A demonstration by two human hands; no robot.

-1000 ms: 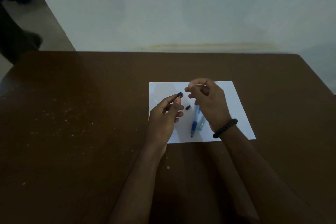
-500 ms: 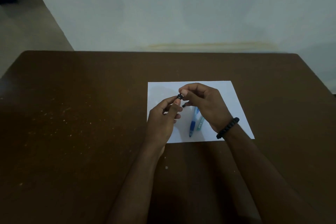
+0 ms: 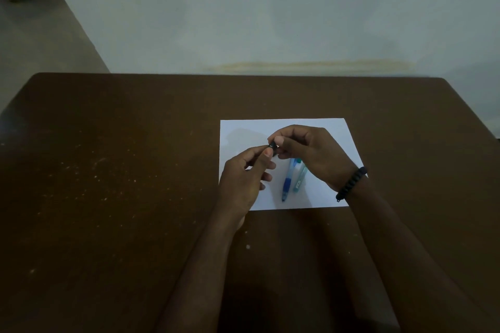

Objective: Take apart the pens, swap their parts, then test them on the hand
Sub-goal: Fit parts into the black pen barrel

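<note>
1. A white sheet (image 3: pixel 319 130) lay on a brown table (image 3: pixel 121 170), and it serves as the landmark for everything below.
2. Both hands were raised over the middle of the sheet, their fingertips meeting.
3. The left hand (image 3: pixel 243 181) pinched a small black part (image 3: pixel 272 146) between thumb and forefinger, the other fingers loosely curled beneath.
4. The right hand (image 3: pixel 311 154) gripped the same part from the other side, thumb and forefinger closed on it, the rest of the fingers folded in.
5. The part sat above the sheet's centre, touching both hands. It was too small and too covered to tell which way its long axis ran.
6. A blue pen (image 3: pixel 288 181) lay flat on the sheet's near half, just under the right hand. Its long axis ran from near to far, leaning slightly right at the far end, and its dark tip pointed at the sheet's near edge.
7. A teal pen (image 3: pixel 299 180) lay just beside it on the right, roughly parallel, its far end hidden under the right hand.
8. A black bracelet (image 3: pixel 351 182) circled the right wrist, over the sheet's right edge.
9. Pale specks dotted the table left of the sheet.
</note>
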